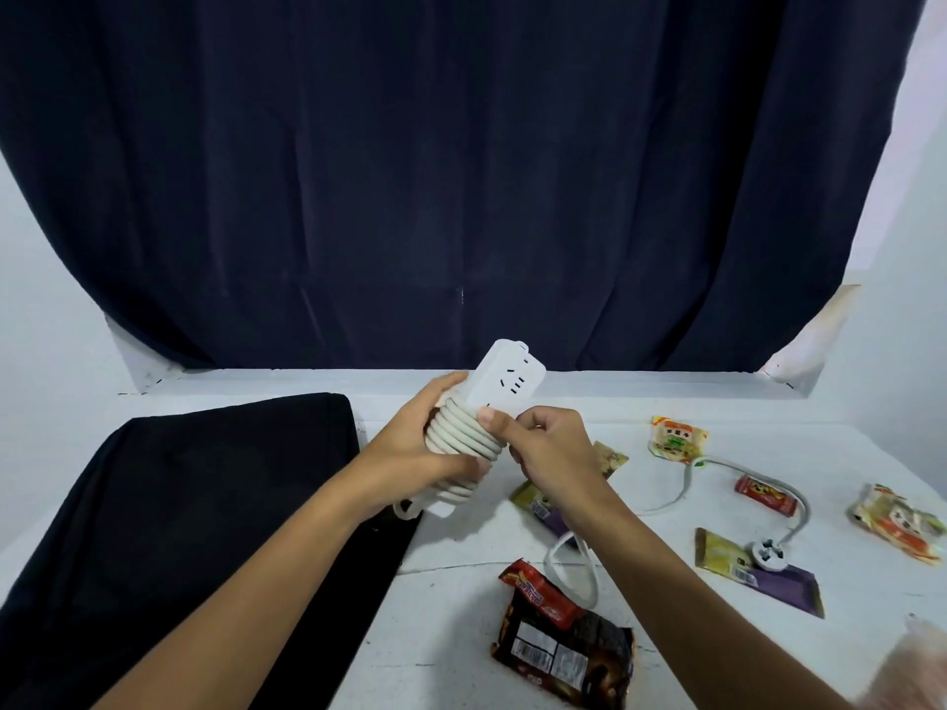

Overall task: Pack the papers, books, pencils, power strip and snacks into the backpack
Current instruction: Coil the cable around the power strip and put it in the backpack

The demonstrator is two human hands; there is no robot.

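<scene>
Backpack [179,504]: lies flat, left of the hands.
Left hand [435,448]: closed around power strip [505,384] and its coils.
Right hand [551,453]: pinches the cord.
Plug [767,553]: loose among snacks; slack may snag packets and loosen coils.

2 bare forearms, left hand [410,443] and right hand [548,453] (no sleeves, rings).

Dark curtain [461,171] (navy), white table [461,673]
</scene>
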